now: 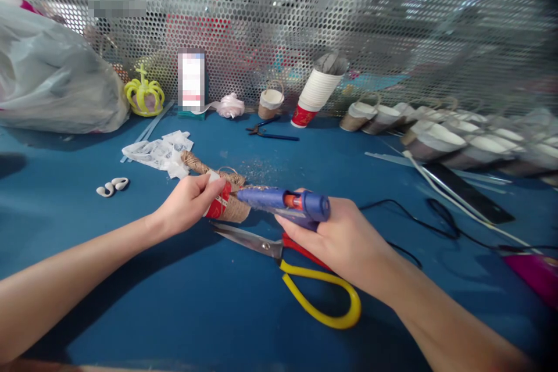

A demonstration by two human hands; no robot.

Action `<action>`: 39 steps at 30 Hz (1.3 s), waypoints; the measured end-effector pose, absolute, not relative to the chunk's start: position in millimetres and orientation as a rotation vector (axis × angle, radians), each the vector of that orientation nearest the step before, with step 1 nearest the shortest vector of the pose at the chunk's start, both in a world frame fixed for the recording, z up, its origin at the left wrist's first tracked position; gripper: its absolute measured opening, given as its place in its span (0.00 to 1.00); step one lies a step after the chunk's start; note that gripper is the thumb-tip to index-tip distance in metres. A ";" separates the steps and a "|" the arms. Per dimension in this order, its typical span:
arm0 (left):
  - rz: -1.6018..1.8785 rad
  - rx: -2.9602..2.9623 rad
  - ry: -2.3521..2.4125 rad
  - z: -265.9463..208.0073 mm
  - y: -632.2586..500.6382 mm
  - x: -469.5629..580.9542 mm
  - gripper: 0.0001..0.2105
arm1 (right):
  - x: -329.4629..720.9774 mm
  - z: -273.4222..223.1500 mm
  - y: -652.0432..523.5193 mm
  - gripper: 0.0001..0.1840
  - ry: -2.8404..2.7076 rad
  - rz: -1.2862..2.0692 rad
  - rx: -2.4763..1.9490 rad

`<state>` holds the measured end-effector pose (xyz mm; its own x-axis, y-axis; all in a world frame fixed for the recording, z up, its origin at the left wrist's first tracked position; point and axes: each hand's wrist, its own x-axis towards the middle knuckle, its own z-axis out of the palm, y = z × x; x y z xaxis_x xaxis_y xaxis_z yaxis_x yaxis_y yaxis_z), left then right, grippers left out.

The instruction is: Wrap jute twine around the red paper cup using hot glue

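My left hand [185, 203] is closed on a red paper cup [217, 204] lying on its side, its lower part wrapped in brown twine. In my right hand [344, 232] is a blue hot glue gun [270, 200], its nozzle pointing left at the cup, at the edge of the twine; whether the tip touches cannot be made out. Behind the cup lies a roll of twine [195, 163], partly hidden. Scissors [322, 311] with red and yellow handles lie below my right hand, blades toward the cup.
White crumpled material [159, 151] and a white curled piece [112, 187] lie left. Pliers [276, 137], a leaning stack of paper cups [318, 90] and a yellow crown-shaped piece [145, 96] stand behind. Several small wrapped cups [436, 138], a phone [471, 193] and a black cord [410, 222] are right.
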<state>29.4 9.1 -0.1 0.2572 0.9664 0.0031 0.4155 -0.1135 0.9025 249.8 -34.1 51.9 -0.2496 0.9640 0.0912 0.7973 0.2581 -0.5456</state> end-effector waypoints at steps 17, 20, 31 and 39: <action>0.763 1.787 1.287 0.0 6.8 28.5 0.19 | 249.3 57.9 -32.8 0.09 -2.093 0.623 -1.607; 0.762 1.805 1.275 -0.6 6.2 28.0 0.19 | 249.3 58.1 -30.2 0.12 -2.056 0.596 -1.650; 0.783 1.810 1.279 -1.2 5.4 27.1 0.20 | 249.7 61.5 -33.0 0.12 -2.050 0.644 -1.659; 0.764 1.824 1.269 -1.0 5.5 26.7 0.19 | 247.8 64.8 -33.0 0.11 -2.044 0.698 -1.696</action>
<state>26.7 5.5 -1.0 0.3235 0.9452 0.0450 0.4823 -0.2056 0.8516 247.8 -33.0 64.8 -0.1896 0.9818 -0.0148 0.7860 0.1427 -0.6015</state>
